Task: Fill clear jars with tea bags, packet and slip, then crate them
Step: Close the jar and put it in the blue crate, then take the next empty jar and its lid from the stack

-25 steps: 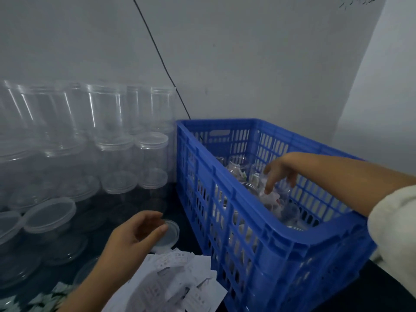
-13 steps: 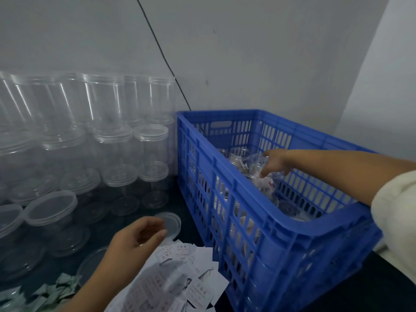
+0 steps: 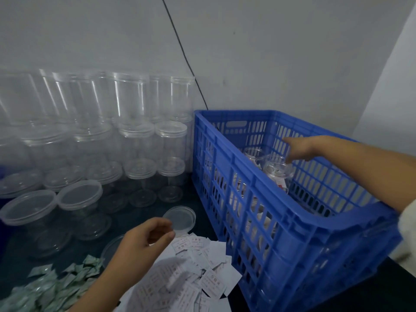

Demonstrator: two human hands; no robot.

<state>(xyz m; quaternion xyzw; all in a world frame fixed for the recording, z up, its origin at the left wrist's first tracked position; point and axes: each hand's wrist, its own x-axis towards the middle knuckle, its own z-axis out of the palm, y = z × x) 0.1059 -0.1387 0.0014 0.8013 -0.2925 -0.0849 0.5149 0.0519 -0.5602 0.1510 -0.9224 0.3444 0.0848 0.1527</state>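
The right hand (image 3: 300, 147) had risen off the clear lidded plastic jar (image 3: 277, 171) in the blue slatted plastic crate (image 3: 299, 224), fingers extended, empty. The left hand (image 3: 144, 238) hovered loosely curled, empty. Judged light, rigid, slick: grip around the lid.

My right hand (image 3: 298, 149) lifts off the filled jar (image 3: 278, 171) in the blue crate (image 3: 292, 224), fingers now loose just above its lid. My view tilts downward, bringing more of the green packets (image 3: 51, 287) below my left hand (image 3: 146, 239) into sight.
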